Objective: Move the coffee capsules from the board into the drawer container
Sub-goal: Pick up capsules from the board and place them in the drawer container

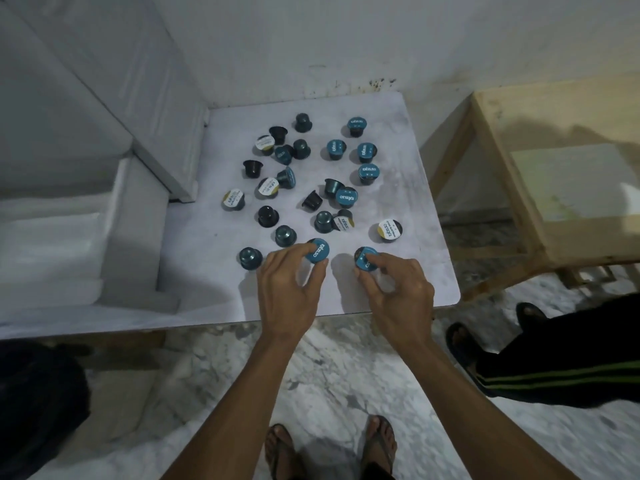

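Near front edge of white board: 2 bare hands, each pinching 1 blue-lidded coffee capsule. Left hand closed around blue capsule, thumb on near side, fingers curled over far side, printed lid tilted up. Right hand gripping second blue capsule, thumb and forefinger clamped on its rim. Both capsules low over board surface; cannot tell whether lifted or touching.

Rest of capsules scattered across board, none in any container. Just left of left hand: 1 inverted teal capsule, base up. Just beyond left hand: another inverted teal one. Right of board centre, near right hand: white-and-gold-lidded capsule. Toward far right of board: 4 blue-lidded capsules standing lid up, farthest at. Toward far left of board: tight cluster of dark, teal and white-lidded capsules around, some touching. Mid-board: blue-lidded capsule leaning against a dark one.

Left of board: white drawer unit, open compartments facing up. Right of board: bare wooden table frame. Below board's front edge: marble floor, sandalled feet, and at right a second person's dark trouser leg with green stripes.
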